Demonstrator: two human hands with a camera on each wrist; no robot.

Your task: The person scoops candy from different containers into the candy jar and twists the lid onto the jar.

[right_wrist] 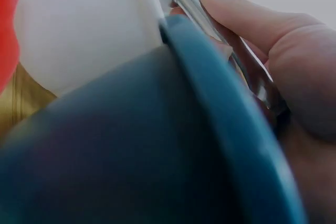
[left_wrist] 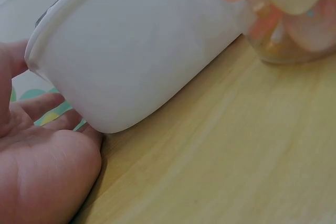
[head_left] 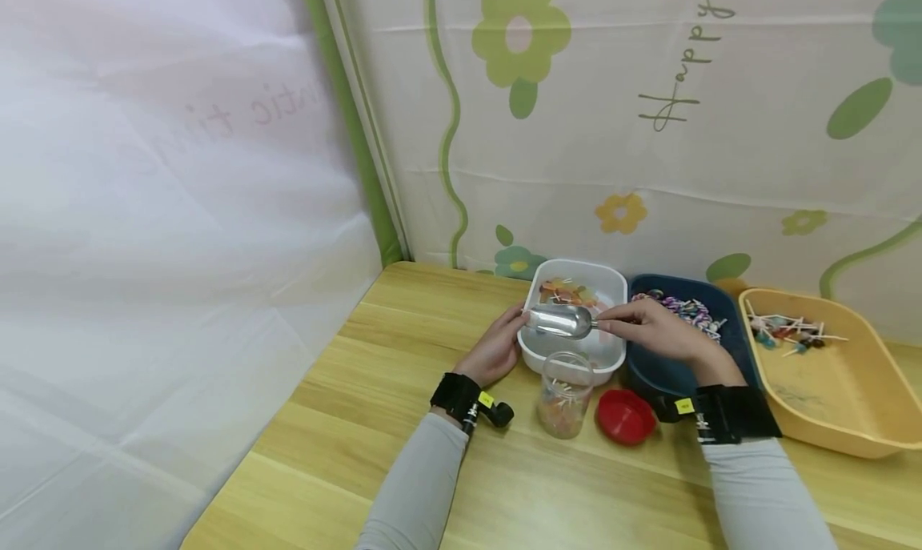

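Shiny metal scoop point(head_left: 560, 320) hangs over the white plastic tub point(head_left: 612, 358), its long axis lying nearly level and running left to right as the person sees it. The bowl end points toward the left hand point(head_left: 495, 348), and the thin handle runs back into the right hand point(head_left: 659, 327), whose fingers are curled round it in a pinch. The left hand lies relaxed, fingers fairly straight, against the tub's left wall on the wooden counter point(head_left: 403, 350).

From the head view the whole row shows: the tub with orange sweets at its far end, a dark blue tub point(head_left: 648, 371) just beside it, and a yellow tray point(head_left: 850, 406) of lollipops further right. A clear jar point(head_left: 565, 394) with a few sweets stands in front of the white tub, a red lid point(head_left: 625, 415) just beside it.

The left wrist view adds what the head view cannot: the palm and fingers point(left_wrist: 39, 106) touching the tub's rounded lower corner, and the jar blurred close by. The right wrist view shows the handle point(right_wrist: 231, 51) crossing above the blue tub's rim, with a finger laid along it.
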